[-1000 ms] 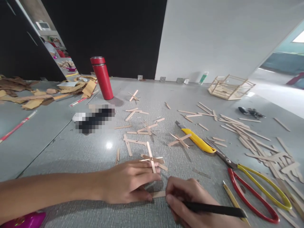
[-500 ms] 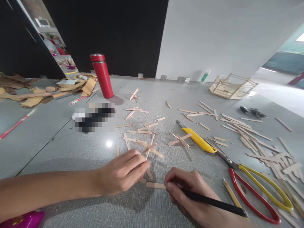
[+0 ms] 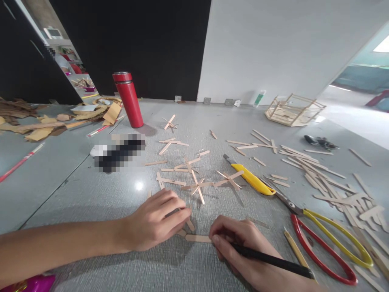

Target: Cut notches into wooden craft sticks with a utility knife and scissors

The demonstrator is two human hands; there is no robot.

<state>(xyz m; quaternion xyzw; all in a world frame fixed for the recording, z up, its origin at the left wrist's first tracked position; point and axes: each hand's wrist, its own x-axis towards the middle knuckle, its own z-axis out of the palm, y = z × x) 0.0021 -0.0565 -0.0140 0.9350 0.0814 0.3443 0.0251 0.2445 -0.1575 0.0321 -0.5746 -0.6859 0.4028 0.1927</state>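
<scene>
Left hand [image 3: 154,220] arched palm-down over the grey surface [image 3: 136,273], grip hidden; right hand [image 3: 240,233] on its side, clamped on a slim black pen [image 3: 273,259], a flat pale wooden stick [image 3: 197,238] between them

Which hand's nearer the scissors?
Right. The right hand is left of the scissors, apart from them; the left hand is farther left, beyond the right hand.

Red flask [image 3: 130,103], standing near the back edge of the table [image 3: 127,275]. Brown cardboard scraps [image 3: 39,132], heaped toward the back left corner. Green-and-white tube [image 3: 259,98], at the back edge, before a white panel [image 3: 258,44].
</scene>
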